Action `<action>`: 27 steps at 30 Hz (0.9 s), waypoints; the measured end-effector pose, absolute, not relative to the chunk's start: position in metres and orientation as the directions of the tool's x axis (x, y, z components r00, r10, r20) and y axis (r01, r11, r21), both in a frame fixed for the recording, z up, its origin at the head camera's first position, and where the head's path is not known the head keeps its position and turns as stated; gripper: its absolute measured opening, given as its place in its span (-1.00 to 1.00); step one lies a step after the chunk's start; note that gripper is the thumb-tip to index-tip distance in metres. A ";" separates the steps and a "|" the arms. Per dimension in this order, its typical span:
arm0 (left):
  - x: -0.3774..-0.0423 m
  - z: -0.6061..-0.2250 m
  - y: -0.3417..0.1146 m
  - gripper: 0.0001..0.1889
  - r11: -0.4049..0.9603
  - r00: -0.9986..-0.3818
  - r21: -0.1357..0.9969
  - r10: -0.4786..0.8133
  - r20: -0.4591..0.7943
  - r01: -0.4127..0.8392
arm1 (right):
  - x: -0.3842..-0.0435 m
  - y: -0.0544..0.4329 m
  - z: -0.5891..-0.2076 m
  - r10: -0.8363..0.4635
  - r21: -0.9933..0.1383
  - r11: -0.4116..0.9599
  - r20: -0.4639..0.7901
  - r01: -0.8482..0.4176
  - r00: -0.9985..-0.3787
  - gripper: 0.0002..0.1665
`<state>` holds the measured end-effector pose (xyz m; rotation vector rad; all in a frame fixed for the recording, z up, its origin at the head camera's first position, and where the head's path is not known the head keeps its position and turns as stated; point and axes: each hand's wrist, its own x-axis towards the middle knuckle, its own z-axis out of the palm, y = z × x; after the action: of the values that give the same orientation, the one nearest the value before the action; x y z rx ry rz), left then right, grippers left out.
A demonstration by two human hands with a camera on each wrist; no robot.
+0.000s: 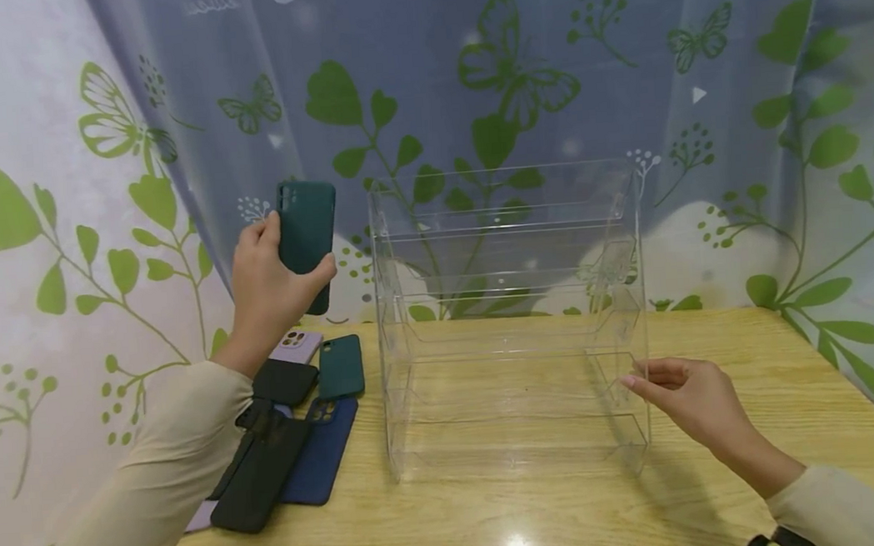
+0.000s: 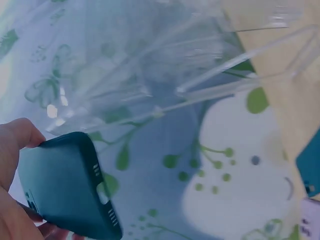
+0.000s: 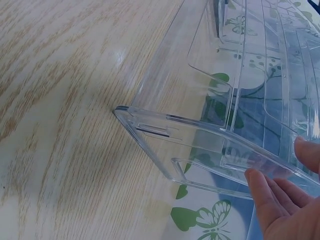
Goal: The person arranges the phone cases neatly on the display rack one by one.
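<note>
My left hand (image 1: 264, 271) holds a dark green phone case (image 1: 308, 231) upright in the air, left of the clear rack, thumb on one edge and fingers on the other. The left wrist view shows the port cut-outs along the end of this green case (image 2: 60, 185). A clear acrylic tiered rack (image 1: 517, 355) stands on the table. At its right side panel, my right hand (image 1: 696, 399) pinches the edge between thumb and fingers. In the right wrist view the fingers (image 3: 265, 200) lie outside the panel and the thumb is on the inner side.
On the wooden table (image 1: 750, 354), left of the rack, lies a loose pile: a small green case (image 1: 341, 366), a lilac case (image 1: 300, 346), a blue case (image 1: 321, 464) and several black ones, including a long black case (image 1: 262, 480). A patterned curtain (image 1: 409, 66) hangs behind.
</note>
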<state>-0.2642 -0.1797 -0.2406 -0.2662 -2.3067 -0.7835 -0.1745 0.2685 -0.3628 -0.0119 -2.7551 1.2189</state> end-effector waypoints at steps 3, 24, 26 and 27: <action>-0.265 -0.225 -0.171 -0.11 0.795 -0.715 0.446 -0.022 0.699 0.412 | -0.175 0.268 -0.363 0.057 -0.741 0.670 0.111 -0.045 -0.992 -0.22; -0.284 -0.149 -0.085 0.10 0.757 -0.707 0.480 -0.034 0.707 0.443 | -0.173 0.267 -0.364 0.070 -0.733 0.680 0.100 -0.026 -0.993 -0.20; -0.287 -0.146 -0.076 0.10 0.754 -0.712 0.486 -0.035 0.701 0.442 | -0.174 0.266 -0.364 0.068 -0.735 0.678 0.103 -0.030 -0.992 -0.21; -0.288 -0.145 -0.072 0.10 0.752 -0.718 0.495 -0.040 0.695 0.436 | -0.174 0.266 -0.364 0.067 -0.736 0.676 0.104 -0.031 -0.992 -0.21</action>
<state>-0.2878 -0.0717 -0.1455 -0.2957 -2.2326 -0.8600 -0.1738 0.2660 -0.3643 -0.0299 -2.7632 1.2164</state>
